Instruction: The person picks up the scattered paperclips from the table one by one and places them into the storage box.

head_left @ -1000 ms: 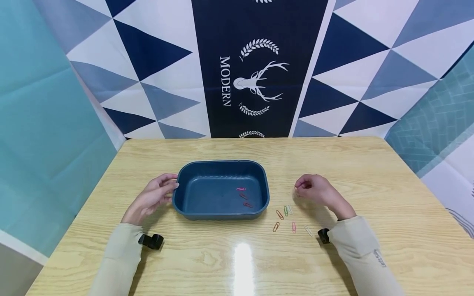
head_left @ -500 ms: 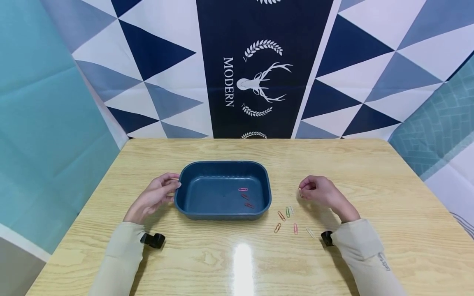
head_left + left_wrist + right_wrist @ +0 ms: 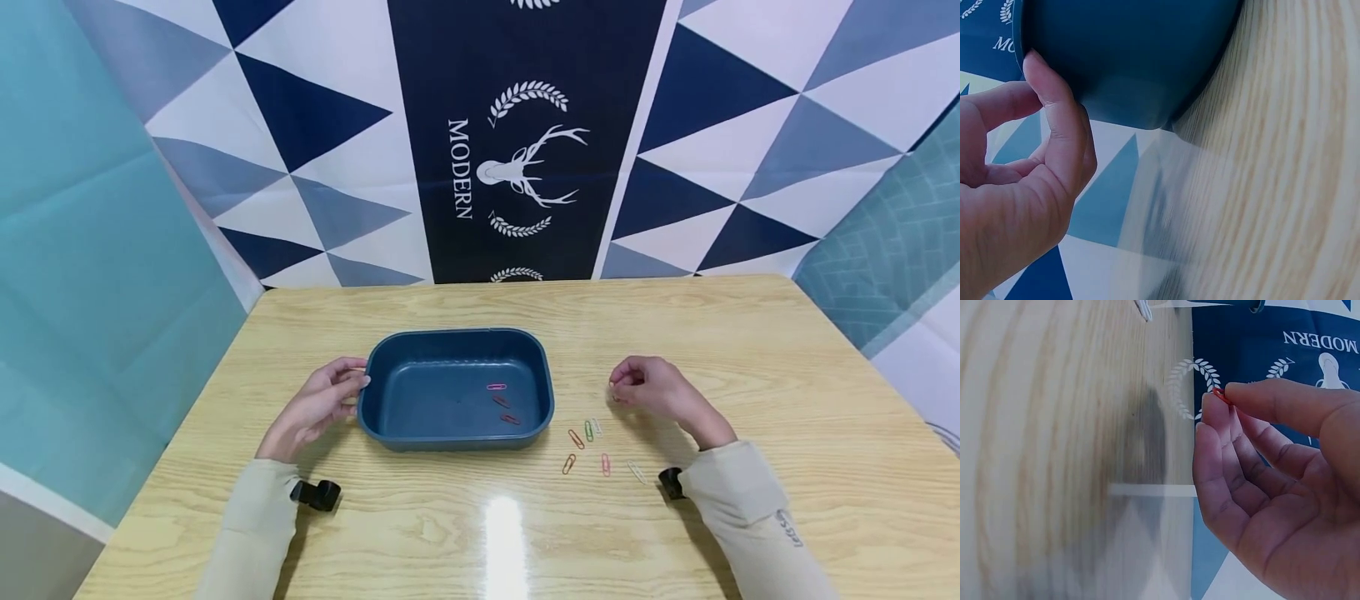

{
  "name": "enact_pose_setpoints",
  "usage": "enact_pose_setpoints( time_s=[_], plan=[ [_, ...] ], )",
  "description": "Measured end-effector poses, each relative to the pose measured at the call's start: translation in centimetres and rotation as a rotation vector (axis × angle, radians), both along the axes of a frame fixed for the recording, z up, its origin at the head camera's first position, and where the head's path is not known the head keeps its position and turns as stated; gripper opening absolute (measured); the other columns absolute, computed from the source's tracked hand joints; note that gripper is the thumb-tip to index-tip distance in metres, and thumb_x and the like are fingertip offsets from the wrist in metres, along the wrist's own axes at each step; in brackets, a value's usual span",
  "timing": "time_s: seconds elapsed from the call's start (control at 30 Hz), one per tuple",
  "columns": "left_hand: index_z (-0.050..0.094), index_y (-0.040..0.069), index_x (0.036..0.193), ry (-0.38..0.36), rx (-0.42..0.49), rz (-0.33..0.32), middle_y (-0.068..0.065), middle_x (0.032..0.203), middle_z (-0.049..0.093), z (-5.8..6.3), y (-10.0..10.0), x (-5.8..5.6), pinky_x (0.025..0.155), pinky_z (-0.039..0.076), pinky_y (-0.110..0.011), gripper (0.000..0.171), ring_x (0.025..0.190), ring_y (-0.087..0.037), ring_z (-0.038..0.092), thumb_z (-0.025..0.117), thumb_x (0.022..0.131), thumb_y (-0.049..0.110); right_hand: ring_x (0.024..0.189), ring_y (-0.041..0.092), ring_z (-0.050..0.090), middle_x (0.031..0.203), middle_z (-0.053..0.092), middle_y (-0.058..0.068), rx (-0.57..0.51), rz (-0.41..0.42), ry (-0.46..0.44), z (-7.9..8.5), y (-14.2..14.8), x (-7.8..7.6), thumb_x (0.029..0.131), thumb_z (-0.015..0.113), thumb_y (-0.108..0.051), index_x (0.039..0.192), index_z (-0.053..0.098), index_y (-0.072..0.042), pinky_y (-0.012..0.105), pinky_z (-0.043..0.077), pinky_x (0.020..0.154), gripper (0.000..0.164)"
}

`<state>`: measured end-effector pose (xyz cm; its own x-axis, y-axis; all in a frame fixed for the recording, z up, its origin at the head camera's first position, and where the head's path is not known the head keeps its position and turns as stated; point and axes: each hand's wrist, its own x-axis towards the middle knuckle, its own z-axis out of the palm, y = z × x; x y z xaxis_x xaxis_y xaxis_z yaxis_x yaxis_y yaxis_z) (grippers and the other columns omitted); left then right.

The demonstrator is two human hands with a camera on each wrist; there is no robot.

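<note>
A dark blue plastic tray (image 3: 457,443) lies on the wooden table. My left hand (image 3: 318,410) holds its left end, thumb at the rim and fingers along the outer wall. A pink paper clip (image 3: 497,387) and two reddish ones lie inside, toward the right end. To the right of the tray, my right hand (image 3: 654,390) is raised over the table and pinches a red paper clip (image 3: 1221,395) between thumb and index finger. Below it lie several loose paper clips, among them a green one (image 3: 588,431), a pink one (image 3: 606,465) and a white one (image 3: 637,472).
The wooden table (image 3: 420,542) reaches back to a patterned cloth backdrop (image 3: 517,242). Teal cloth (image 3: 112,275) hangs at the left. Black wrist cameras stick out inward from both sleeves, close above the tabletop.
The head view has shifted slightly. My left hand stays on the tray's end; the right hand keeps nearly the same place, its fingertips moving a little. The clips on the table stay put.
</note>
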<state>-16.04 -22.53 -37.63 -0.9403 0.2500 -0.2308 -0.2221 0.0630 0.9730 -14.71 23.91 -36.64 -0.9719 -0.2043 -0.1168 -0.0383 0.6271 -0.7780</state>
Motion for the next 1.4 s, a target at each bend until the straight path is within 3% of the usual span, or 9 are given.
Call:
enact_pose_setpoints(
  time_s=[0.3, 0.53, 0.93, 1.4],
  plan=[
    [0.036, -0.006, 0.136, -0.005, 0.01, -0.007, -0.004, 0.099, 0.054, 0.0, 0.0, -0.1, 0.06, 0.051, -0.021, 0.039, 0.074, -0.008, 0.056, 0.049, 0.101, 0.007, 0.071, 0.016, 0.056, 0.08, 0.06, 0.007, -0.012, 0.009, 0.012, 0.6, -0.1, 0.2, 0.088, 0.062, 0.001, 0.095, 0.06, 0.008, 0.025, 0.05, 0.06, 0.01],
    [0.034, -0.007, 0.136, 0.001, 0.016, -0.009, -0.004, 0.1, 0.054, -0.4, -0.2, -0.1, 0.061, 0.051, -0.021, 0.039, 0.074, -0.008, 0.056, 0.047, 0.102, 0.007, 0.072, 0.015, 0.059, 0.081, 0.061, 0.008, -0.072, 0.026, -0.001, 1.2, -0.7, 0.2, 0.087, 0.062, 0.003, 0.096, 0.059, 0.011, 0.031, 0.055, 0.066, 0.012],
    [0.037, -0.005, 0.133, 0.014, 0.016, -0.008, -0.005, 0.101, 0.054, -0.4, -0.2, -0.3, 0.06, 0.052, -0.021, 0.038, 0.074, -0.009, 0.056, 0.051, 0.101, 0.01, 0.078, 0.022, 0.062, 0.085, 0.062, 0.009, -0.097, -0.033, -0.002, 2.2, -1.3, 0.2, 0.09, 0.062, 0.0, 0.101, 0.057, 0.008, 0.032, 0.054, 0.069, 0.014],
    [0.032, -0.009, 0.137, 0.014, 0.017, -0.021, -0.005, 0.101, 0.053, 0.0, -0.1, -0.1, 0.06, 0.052, -0.022, 0.043, 0.074, -0.008, 0.056, 0.049, 0.102, 0.009, 0.082, 0.029, 0.066, 0.084, 0.066, 0.009, -0.133, -0.06, 0.056, 2.7, -2.8, -0.2, 0.092, 0.062, 0.0, 0.101, 0.057, 0.009, 0.035, 0.055, 0.071, 0.015]
  ],
)
